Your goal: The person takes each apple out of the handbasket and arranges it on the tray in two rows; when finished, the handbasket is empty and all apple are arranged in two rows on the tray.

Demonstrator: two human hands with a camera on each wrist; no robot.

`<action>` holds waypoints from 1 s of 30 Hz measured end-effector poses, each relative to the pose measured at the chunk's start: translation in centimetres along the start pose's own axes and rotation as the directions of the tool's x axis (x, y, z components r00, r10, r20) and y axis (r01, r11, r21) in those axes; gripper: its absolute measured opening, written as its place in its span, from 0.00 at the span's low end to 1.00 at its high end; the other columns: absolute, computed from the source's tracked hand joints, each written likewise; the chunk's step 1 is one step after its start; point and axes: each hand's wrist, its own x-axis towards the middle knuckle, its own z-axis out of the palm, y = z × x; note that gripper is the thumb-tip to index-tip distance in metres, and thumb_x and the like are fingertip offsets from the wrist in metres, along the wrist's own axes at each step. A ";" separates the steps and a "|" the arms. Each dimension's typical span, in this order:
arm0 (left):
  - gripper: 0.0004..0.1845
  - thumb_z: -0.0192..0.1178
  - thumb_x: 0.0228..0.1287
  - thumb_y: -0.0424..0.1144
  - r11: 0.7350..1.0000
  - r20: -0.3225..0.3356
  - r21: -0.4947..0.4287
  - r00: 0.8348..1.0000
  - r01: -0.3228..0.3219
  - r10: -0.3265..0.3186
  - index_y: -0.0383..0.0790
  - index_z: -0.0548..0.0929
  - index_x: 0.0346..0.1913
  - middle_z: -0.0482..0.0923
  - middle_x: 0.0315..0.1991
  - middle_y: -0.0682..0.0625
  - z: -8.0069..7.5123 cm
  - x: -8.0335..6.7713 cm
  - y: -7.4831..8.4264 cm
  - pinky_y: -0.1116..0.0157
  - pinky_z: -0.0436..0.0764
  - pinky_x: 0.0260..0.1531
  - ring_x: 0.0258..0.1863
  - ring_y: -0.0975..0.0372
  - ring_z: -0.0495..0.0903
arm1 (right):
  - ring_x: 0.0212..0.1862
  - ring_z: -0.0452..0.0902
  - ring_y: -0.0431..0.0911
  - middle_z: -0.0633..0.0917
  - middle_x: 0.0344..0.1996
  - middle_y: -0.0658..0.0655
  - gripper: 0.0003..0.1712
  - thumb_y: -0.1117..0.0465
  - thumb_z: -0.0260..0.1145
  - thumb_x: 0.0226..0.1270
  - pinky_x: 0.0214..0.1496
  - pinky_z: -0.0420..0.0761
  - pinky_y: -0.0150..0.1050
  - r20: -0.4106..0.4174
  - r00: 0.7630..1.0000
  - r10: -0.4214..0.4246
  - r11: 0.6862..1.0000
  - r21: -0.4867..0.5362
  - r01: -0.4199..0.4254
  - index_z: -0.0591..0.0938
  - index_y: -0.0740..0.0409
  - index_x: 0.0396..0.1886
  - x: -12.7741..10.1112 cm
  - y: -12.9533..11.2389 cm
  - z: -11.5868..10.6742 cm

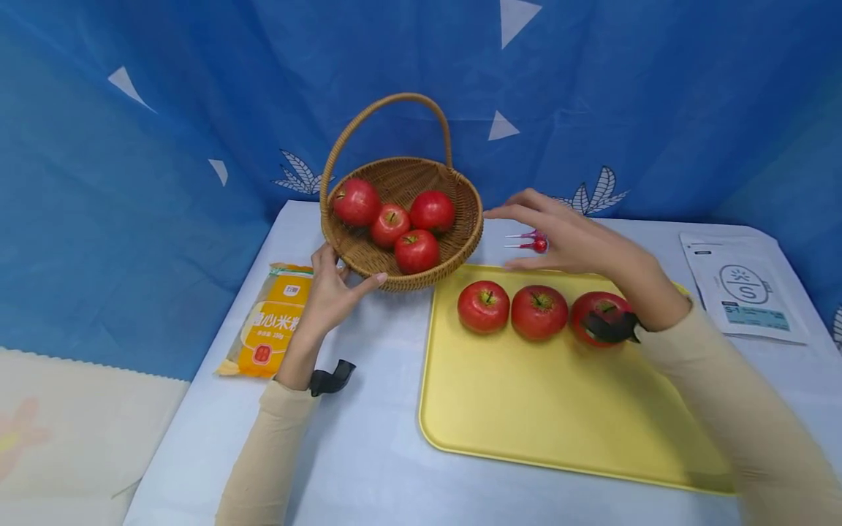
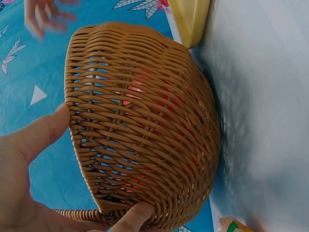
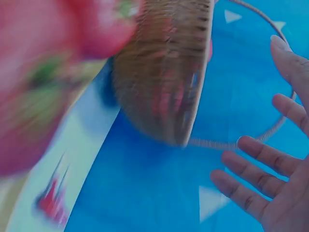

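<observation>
A round wicker basket (image 1: 421,280) with a tall arched handle (image 1: 401,96) holds several red apples (image 1: 417,251) and leans toward the viewer. My left hand (image 1: 329,292) grips its front-left rim, the thumb at the edge and the fingers against the woven side, as the left wrist view shows. To the right of the basket, my right hand (image 1: 559,230) holds nothing; its fingers (image 3: 251,186) are spread and apart from the weave. In front of that hand, three more red apples (image 1: 539,312) sit in a row on a yellow tray (image 1: 546,409).
An orange and yellow food packet (image 1: 270,321) lies by the left forearm. Two lollipops (image 1: 538,245) lie behind the tray, partly under the right hand in the head view. At the right is a white pouch (image 1: 743,285). A blue curtain (image 1: 592,88) hangs behind the table.
</observation>
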 end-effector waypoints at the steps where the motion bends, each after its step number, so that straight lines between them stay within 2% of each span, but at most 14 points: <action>1: 0.56 0.72 0.56 0.42 1.000 0.000 -0.001 1.000 0.001 -0.001 0.41 0.43 0.78 0.42 0.74 0.40 0.0 0.0 0.0 0.53 0.65 0.71 0.75 0.49 0.55 | 0.52 0.71 0.47 0.74 0.57 0.56 0.43 0.50 0.78 0.52 0.45 0.79 0.46 0.010 0.999 -0.030 0.999 0.021 0.030 0.71 0.45 0.69 1.5 -0.2 0.2; 4: 0.56 0.72 0.56 0.43 1.000 0.001 -0.003 1.000 0.006 -0.006 0.41 0.43 0.78 0.42 0.74 0.41 0.1 0.1 0.0 0.54 0.64 0.71 0.75 0.50 0.54 | 0.57 0.69 0.49 0.72 0.59 0.58 0.43 0.49 0.77 0.54 0.52 0.78 0.48 0.070 0.995 -0.076 0.994 0.088 0.070 0.70 0.47 0.70 5.5 -0.8 1.3; 5: 0.56 0.72 0.56 0.43 1.000 0.001 -0.002 1.000 0.006 -0.006 0.41 0.43 0.77 0.42 0.74 0.41 0.1 0.2 -0.1 0.54 0.65 0.71 0.74 0.50 0.55 | 0.59 0.68 0.51 0.71 0.60 0.59 0.43 0.48 0.76 0.54 0.56 0.77 0.50 0.098 0.992 -0.081 0.992 0.106 0.071 0.70 0.47 0.70 6.8 -1.0 1.7; 7: 0.56 0.72 0.56 0.43 1.000 0.000 -0.003 1.000 0.001 -0.001 0.40 0.44 0.77 0.42 0.74 0.41 0.2 0.3 -0.1 0.54 0.65 0.71 0.74 0.49 0.56 | 0.61 0.67 0.52 0.70 0.61 0.58 0.44 0.44 0.75 0.55 0.59 0.76 0.51 0.161 0.983 -0.084 0.991 0.121 0.065 0.69 0.46 0.70 9.0 -1.3 2.8; 13: 0.55 0.72 0.56 0.44 1.000 0.000 0.010 1.000 -0.011 0.011 0.38 0.45 0.77 0.43 0.73 0.40 0.2 0.4 -0.1 0.53 0.66 0.70 0.73 0.48 0.58 | 0.68 0.63 0.52 0.68 0.66 0.57 0.44 0.42 0.74 0.56 0.69 0.70 0.52 0.349 0.936 -0.049 0.996 0.088 0.019 0.69 0.47 0.70 13.7 -0.9 6.2; 18: 0.56 0.72 0.56 0.45 1.000 0.011 0.014 1.000 0.008 -0.008 0.40 0.44 0.77 0.42 0.74 0.40 0.1 0.2 0.0 0.53 0.65 0.71 0.73 0.49 0.57 | 0.72 0.59 0.54 0.66 0.70 0.58 0.42 0.46 0.76 0.55 0.72 0.65 0.56 0.442 0.897 -0.017 1.000 0.024 0.007 0.70 0.48 0.69 15.5 -0.4 8.2; 22: 0.56 0.72 0.56 0.46 1.000 0.013 0.017 1.000 0.018 -0.018 0.40 0.43 0.77 0.41 0.74 0.41 -0.1 0.2 0.0 0.54 0.66 0.70 0.73 0.49 0.58 | 0.71 0.59 0.53 0.65 0.70 0.57 0.41 0.50 0.76 0.55 0.72 0.66 0.57 0.480 0.877 -0.007 1.000 0.020 -0.003 0.72 0.48 0.68 16.2 -0.3 9.2; 26: 0.56 0.72 0.57 0.46 0.999 0.013 0.027 1.000 0.021 -0.021 0.40 0.43 0.77 0.40 0.75 0.41 -0.2 0.2 -0.1 0.54 0.66 0.70 0.73 0.49 0.58 | 0.71 0.59 0.52 0.66 0.68 0.56 0.39 0.53 0.77 0.54 0.71 0.66 0.58 0.490 0.872 0.003 1.000 -0.002 -0.002 0.73 0.48 0.67 16.5 -0.4 9.5; 30: 0.56 0.72 0.57 0.47 0.999 0.012 0.026 1.000 0.021 -0.022 0.40 0.42 0.77 0.40 0.75 0.41 -0.1 0.1 -0.2 0.54 0.66 0.70 0.73 0.49 0.58 | 0.68 0.62 0.53 0.69 0.63 0.57 0.38 0.55 0.78 0.53 0.70 0.68 0.58 0.485 0.874 -0.022 0.999 -0.025 0.039 0.75 0.51 0.65 16.4 -0.7 9.6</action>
